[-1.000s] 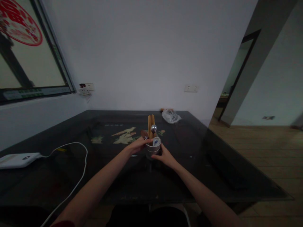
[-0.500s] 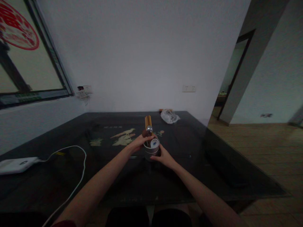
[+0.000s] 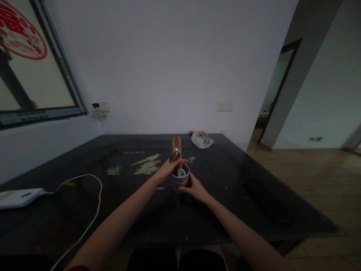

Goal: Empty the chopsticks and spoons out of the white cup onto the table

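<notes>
In the head view a grey cup (image 3: 179, 181) stands upright on the dark table in front of me. My right hand (image 3: 196, 188) curves around its right side, thumb on the front. Just above the rim, my left hand (image 3: 168, 168) is closed around a bundle of chopsticks (image 3: 176, 142), its thumb laid across them. A shiny metal spoon (image 3: 177, 151) and a dark brown utensil with a rounded end (image 3: 173, 157) stick up among them. Inside the cup's mouth sits a white spoon (image 3: 181, 172) with a small blue mark. The chopsticks' lower ends are hidden.
A crumpled clear plastic bag (image 3: 202, 140) lies at the table's back edge. To the left, a white power bank (image 3: 21, 198) trails a white cable (image 3: 100, 192). A dark long case (image 3: 267, 201) rests on the right. Wall sockets (image 3: 225, 107) are behind.
The white spoon's bowl has turned and sits lower in the cup mouth. The chopstick tops have spread slightly apart. Both hands stay in nearly the same place.
</notes>
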{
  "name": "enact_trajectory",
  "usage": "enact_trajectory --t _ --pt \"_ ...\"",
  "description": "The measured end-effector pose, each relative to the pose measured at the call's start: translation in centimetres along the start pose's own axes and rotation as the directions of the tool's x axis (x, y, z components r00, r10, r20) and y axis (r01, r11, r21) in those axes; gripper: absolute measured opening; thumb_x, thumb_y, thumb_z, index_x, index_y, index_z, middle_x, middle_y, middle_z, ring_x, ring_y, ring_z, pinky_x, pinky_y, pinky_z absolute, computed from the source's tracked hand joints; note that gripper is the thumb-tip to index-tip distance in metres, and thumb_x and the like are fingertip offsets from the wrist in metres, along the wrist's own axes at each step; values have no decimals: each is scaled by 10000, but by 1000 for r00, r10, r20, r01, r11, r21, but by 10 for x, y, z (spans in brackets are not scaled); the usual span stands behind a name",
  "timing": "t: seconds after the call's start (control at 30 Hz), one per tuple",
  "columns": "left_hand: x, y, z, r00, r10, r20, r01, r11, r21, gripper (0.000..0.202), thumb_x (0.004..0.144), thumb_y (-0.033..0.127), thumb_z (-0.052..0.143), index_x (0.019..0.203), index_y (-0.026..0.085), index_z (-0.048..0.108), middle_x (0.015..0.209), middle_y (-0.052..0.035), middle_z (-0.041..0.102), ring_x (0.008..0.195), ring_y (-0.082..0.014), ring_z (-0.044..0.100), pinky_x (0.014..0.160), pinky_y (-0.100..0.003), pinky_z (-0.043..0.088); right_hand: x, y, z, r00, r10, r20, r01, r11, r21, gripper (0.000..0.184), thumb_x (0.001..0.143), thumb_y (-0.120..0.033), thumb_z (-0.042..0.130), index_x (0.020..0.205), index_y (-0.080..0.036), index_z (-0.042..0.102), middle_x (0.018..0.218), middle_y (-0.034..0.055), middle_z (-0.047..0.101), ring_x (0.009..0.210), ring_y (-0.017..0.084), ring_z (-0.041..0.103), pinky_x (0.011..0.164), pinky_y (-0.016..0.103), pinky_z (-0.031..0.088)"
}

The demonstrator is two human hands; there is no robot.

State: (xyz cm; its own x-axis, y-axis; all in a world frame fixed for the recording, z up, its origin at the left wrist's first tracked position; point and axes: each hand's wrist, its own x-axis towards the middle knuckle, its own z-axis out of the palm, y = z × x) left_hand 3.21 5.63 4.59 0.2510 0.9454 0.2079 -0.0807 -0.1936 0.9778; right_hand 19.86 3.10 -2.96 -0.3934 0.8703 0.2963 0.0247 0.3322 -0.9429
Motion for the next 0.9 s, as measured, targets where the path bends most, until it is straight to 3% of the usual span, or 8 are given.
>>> enact_trajectory --t 0.23,0.37,0.57,0.77,0.9 --pt "1 12 8 989 101 -109 -95 994 58 391 790 508 602 854 126 655 1003 -131 712 940 -250 646 914 -381 447 -1 -3 -1 1000 2 -4 -2 999 -33 799 565 -317 829 1265 -221 458 1225 98 593 1146 283 550 1006 459 404" --pt "7 25 10 971 178 -157 -184 983 -24 343 796 495 604 809 152 601 817 -83 717 882 -234 663 893 -385 461 -2 -8 -1 1000 0 12 1 999 -44 781 581 -330 820 1260 -210 455 1213 96 598 1135 271 558 998 446 411" --pt "18 55 9 904 330 -270 -377 915 -144 318 775 468 642 780 164 548 609 36 552 608 -125 608 790 -328 514 -2 -10 0 1000 -2 7 2 996 -93 780 594 -338 813 1266 -203 441 1216 101 595 1127 269 559 990 441 415" --pt "26 92 2 829 407 -384 -487 862 -138 315 815 472 598 774 174 504 584 57 466 518 -75 508 697 -282 534 -1 -8 -1 1000 -19 -5 19 992 -126 795 593 -347 811 1280 -203 438 1246 108 576 1156 272 538 1017 441 389" --pt "23 103 -14 820 443 -363 -499 863 -74 321 814 473 607 784 165 522 598 44 483 529 -78 520 660 -254 524 -2 -10 -2 1000 -16 8 17 993 -120 802 602 -353 803 1293 -198 426 1261 115 566 1171 271 528 1019 434 384"
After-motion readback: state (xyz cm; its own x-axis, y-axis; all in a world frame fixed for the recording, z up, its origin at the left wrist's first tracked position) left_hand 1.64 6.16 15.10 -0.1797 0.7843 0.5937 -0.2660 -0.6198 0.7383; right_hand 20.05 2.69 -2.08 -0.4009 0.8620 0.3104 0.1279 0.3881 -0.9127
